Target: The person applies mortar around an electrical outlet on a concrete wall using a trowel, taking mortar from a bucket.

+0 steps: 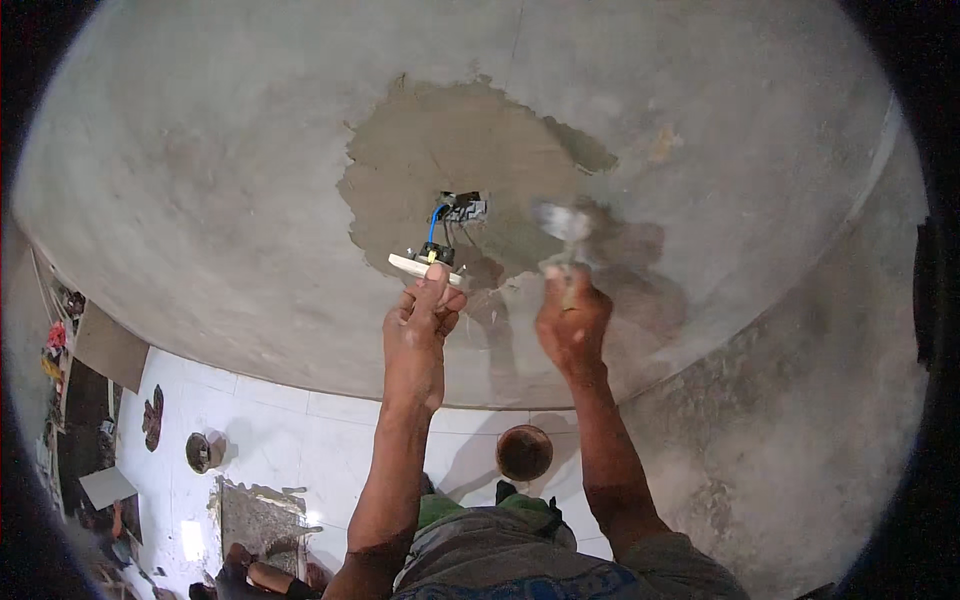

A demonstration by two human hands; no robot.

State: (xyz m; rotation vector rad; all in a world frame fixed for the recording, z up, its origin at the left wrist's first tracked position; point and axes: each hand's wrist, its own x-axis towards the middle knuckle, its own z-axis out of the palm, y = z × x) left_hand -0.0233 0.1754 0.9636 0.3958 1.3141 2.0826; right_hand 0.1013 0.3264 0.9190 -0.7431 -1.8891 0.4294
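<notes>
My left hand point(420, 325) pinches the edge of a white electrical faceplate point(408, 264), with its back fittings turned toward the wall. A blue wire point(433, 224) and darker wires run from it into a recessed wall box point(468, 208). Around the box spreads a darker patch of fresh plaster point(430, 140) on the grey wall. To the right, my right hand point(574, 322) is closed round the handle of a putty knife. The putty knife's blade point(562, 221) is smeared by motion over the patch's right side, so its contact with the wall cannot be told.
On the white tiled floor below stands a brown bowl point(525, 431), with a small bucket point(199, 455) further left. A mortar-covered board or rough grey area point(258, 515) lies near another person's limbs point(272, 578). Boards and assorted items line the far left.
</notes>
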